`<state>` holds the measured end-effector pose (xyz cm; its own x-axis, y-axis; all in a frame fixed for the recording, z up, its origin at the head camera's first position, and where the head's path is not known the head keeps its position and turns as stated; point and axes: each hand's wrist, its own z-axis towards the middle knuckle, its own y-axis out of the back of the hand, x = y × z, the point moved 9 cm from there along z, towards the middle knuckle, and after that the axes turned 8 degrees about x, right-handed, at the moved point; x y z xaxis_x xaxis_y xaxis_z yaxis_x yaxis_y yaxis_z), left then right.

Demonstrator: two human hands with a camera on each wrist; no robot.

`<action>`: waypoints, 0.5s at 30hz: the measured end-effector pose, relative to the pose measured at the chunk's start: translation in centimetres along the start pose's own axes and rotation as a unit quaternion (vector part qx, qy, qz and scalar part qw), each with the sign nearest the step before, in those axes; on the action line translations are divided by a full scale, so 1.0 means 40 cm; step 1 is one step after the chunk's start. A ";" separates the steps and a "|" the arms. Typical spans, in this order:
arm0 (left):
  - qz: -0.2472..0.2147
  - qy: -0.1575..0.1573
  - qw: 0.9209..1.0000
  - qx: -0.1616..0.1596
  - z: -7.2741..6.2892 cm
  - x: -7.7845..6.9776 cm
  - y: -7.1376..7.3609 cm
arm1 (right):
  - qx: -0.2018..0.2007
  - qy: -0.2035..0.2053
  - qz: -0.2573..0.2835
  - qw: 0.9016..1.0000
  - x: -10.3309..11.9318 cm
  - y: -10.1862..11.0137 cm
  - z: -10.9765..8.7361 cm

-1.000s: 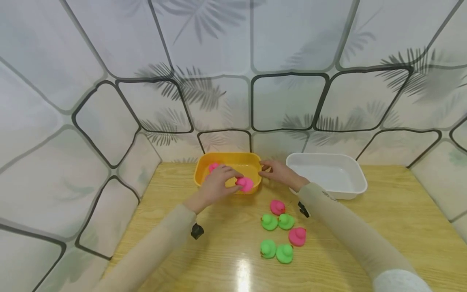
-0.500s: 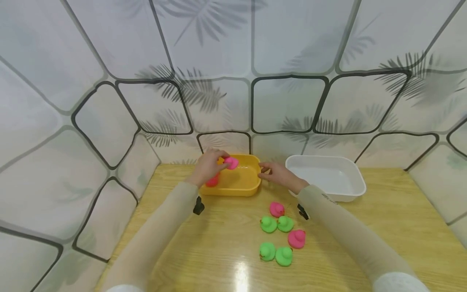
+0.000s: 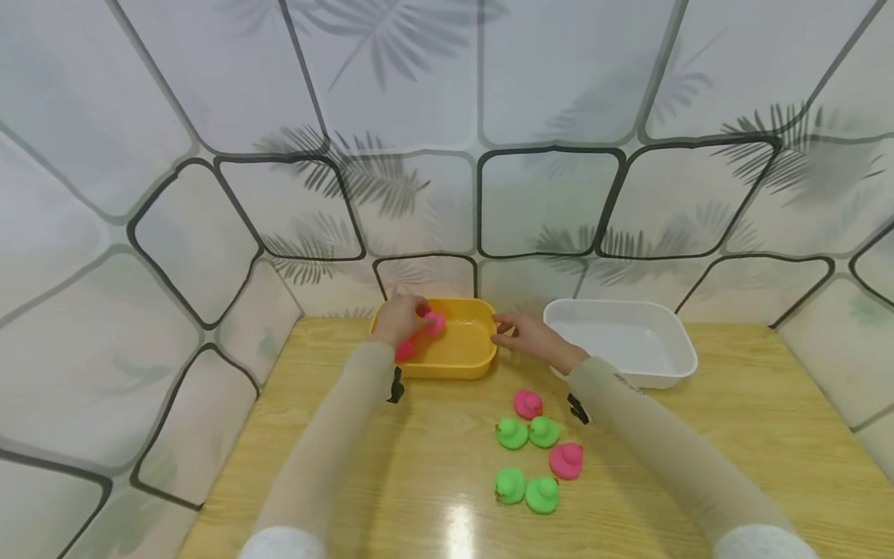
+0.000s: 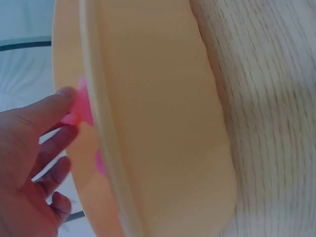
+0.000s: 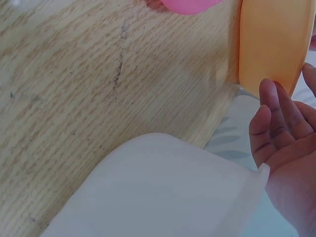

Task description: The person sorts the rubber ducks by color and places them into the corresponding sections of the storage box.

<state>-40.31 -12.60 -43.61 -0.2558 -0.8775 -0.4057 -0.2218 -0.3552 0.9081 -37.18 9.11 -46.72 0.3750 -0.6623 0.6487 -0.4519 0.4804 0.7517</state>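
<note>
In the head view my left hand (image 3: pixel 396 320) reaches into the left part of an orange plastic tray (image 3: pixel 450 370). Its thumb and forefinger pinch a pink rubber duck (image 3: pixel 436 323); the left wrist view shows that duck (image 4: pixel 85 104) partly behind the tray's rim. Another pink duck (image 3: pixel 405 350) lies inside, close to the tray's front left corner, partly hidden. My right hand (image 3: pixel 534 340) holds the tray's right rim. From the right wrist, the fingertips (image 5: pixel 268 89) of that hand meet the outer wall while the thumb touches the rim.
A white tray (image 3: pixel 621 334) stands right of the orange one, below the right forearm. Several green ducks (image 3: pixel 513 433) and two pink ducks, one nearer the trays (image 3: pixel 528 404) and one farther right (image 3: pixel 566 461), lie on the wooden table (image 3: pixel 419 466). A patterned wall (image 3: pixel 548 202) rises behind.
My left hand has carried the pink duck from the tray's front right side back and to the left, then lower into the tray. The right hand keeps its place at the rim.
</note>
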 end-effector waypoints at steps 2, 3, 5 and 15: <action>0.019 -0.003 1.000 0.003 0.010 0.000 -0.017 | -0.001 0.000 -0.003 1.000 -0.001 -0.001 0.001; 0.025 -0.003 1.000 0.006 0.014 0.002 -0.025 | -0.002 0.002 -0.004 1.000 -0.001 -0.001 0.001; 0.040 -0.008 0.999 0.006 0.019 0.000 -0.033 | -0.004 0.001 -0.004 1.000 -0.004 -0.002 0.002; 0.113 -0.001 0.993 -0.018 0.014 -0.022 -0.045 | 0.000 -0.001 0.002 1.000 -0.010 -0.008 0.004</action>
<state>-40.22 -11.02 -44.97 -0.2970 -0.9354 -0.1919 -0.1247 -0.1613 0.9790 -37.33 9.12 -47.24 0.3716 -0.6614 0.6515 -0.4542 0.4826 0.7489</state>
